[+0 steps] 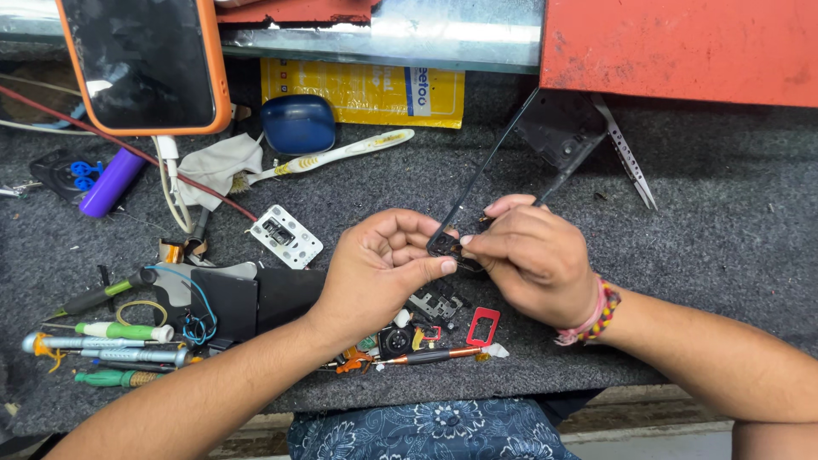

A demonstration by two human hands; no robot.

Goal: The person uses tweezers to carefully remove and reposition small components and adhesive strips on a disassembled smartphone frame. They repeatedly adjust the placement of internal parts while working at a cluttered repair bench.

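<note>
A thin black phone frame (pixel 498 162) is pinched at its lower corner between the left hand (pixel 379 268) and right hand (pixel 532 260) above a grey bench (pixel 724 255), with small loose parts (pixel 434 302), screwdrivers (pixel 111 349) and a toothbrush (pixel 332 156) scattered nearby.

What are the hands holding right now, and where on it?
Both hands pinch a thin black frame at its near corner: left hand by thumb and fingertips, right hand beside it.
</note>
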